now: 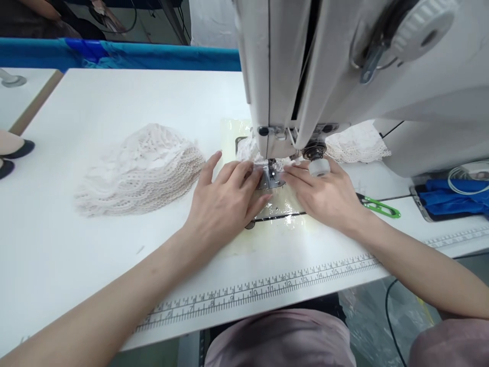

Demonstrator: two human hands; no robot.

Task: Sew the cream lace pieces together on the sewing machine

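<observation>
White lace fabric [249, 147] lies under the head of a sewing machine [284, 61], partly hidden by it. My left hand [225, 196] rests left of the presser foot [272, 172], fingers stretched and spread, their tips at the lace's near edge. From the right, my right hand [324, 191] lies with fingers stretched out flat, tips touching the lace beside the foot; its thumb is hidden. More lace [357, 142] shows behind the right hand. Left of my left hand sits a stacked pile of white lace pieces [143, 171].
Green thread snips [380, 206] lie right of my right hand. Farther right are a phone [420, 204], blue cloth [454, 196] and a coiled white cable [468, 176]. A printed ruler [248, 300] runs along the table's front edge. Another person's hand [109, 18] shows beyond the blue-covered edge.
</observation>
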